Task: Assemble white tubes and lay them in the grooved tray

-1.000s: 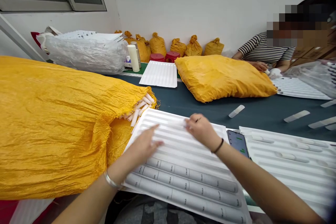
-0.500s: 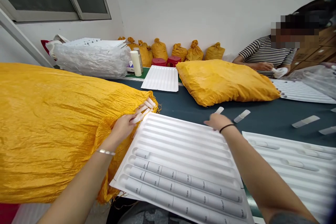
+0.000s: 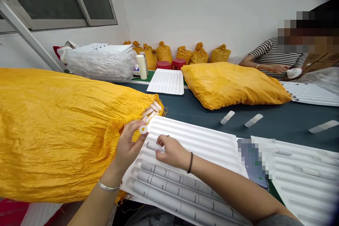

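Observation:
My left hand (image 3: 127,148) pinches a small white tube (image 3: 143,129), its round end facing me, beside the mouth of a large yellow woven sack (image 3: 66,130). More white tubes (image 3: 153,108) show in that mouth. Over the tray, my right hand (image 3: 173,151) has its thumb and fingers on a short grey-white tube (image 3: 153,146); its far end is hidden by the fingers. The white ridged tray (image 3: 201,137) lies tilted before me. Its nearest grooves hold rows of grey tubes (image 3: 161,185) with small dark print.
Several translucent tubes (image 3: 253,120) lean on the dark belt (image 3: 174,104). Another yellow sack (image 3: 235,83) lies beyond. At right are a second tray (image 3: 304,187) and a blurred phone-like object (image 3: 253,162). A co-worker in a striped shirt (image 3: 267,53) sits at the far right.
My right hand has left the belt, where a tube now stands free, and come left over the tray to the short tube. My left hand has drawn a tube out from the sack mouth.

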`<action>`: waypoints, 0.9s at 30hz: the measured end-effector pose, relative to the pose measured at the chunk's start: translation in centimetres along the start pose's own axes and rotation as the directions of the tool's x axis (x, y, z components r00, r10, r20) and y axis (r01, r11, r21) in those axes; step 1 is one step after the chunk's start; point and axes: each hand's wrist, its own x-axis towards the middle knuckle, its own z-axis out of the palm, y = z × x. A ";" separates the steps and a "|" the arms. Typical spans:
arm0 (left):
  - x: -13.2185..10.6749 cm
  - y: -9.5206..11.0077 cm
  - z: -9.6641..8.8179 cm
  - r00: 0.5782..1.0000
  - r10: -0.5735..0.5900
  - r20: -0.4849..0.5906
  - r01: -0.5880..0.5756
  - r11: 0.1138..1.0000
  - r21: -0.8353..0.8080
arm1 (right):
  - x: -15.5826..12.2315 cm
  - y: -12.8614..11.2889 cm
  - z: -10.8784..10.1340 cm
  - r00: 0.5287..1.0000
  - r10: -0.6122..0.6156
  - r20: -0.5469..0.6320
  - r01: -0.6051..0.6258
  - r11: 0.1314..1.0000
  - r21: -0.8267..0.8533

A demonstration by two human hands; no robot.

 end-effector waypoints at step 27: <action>-0.1 4.5 2.1 0.843 0.331 0.425 -0.466 0.844 0.267 | -6.9 2.6 -7.2 0.982 0.128 -0.140 -0.010 0.771 0.636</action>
